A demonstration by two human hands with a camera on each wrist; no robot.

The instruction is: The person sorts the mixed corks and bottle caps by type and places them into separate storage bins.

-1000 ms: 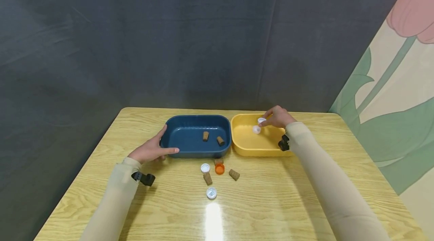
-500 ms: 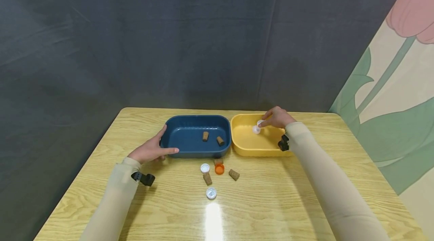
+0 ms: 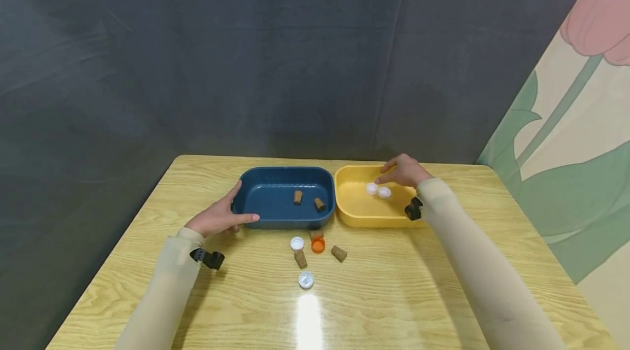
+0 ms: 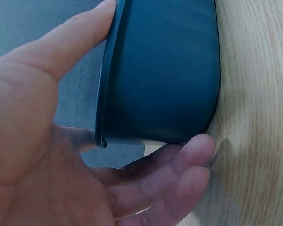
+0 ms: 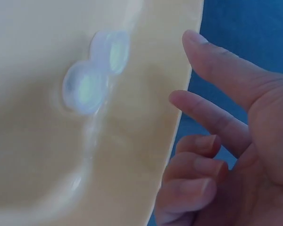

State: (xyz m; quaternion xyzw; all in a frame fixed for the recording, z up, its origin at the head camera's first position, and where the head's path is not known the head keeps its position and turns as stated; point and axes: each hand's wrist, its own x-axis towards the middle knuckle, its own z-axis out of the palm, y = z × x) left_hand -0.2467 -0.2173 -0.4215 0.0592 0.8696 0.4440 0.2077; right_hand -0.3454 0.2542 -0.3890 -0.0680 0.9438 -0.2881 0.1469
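Observation:
My left hand (image 3: 216, 220) holds the left end of a dark blue plastic tray (image 3: 280, 225); its thumb lies along the near rim. In the left wrist view its other fingers (image 4: 193, 153) bend near the tray's outer wall. Over the far right part of a yellow tray (image 3: 379, 222) is my right hand (image 3: 403, 170), with nothing between thumb and forefinger. Below it, two white bottle caps (image 3: 371, 188) lie side by side on the yellow tray's floor. Two corks (image 3: 298, 197) lie inside the blue tray.
On the wooden table (image 3: 394, 295) in front of the trays lie an orange cap (image 3: 318, 245), a white cap (image 3: 297, 244), another white cap (image 3: 306, 280) and several corks (image 3: 339, 253). A dark curtain (image 3: 295, 65) hangs behind.
My right hand has let go of a white cap, which dropped from between its fingers and now lies beside the other in the yellow tray. The left hand stays put.

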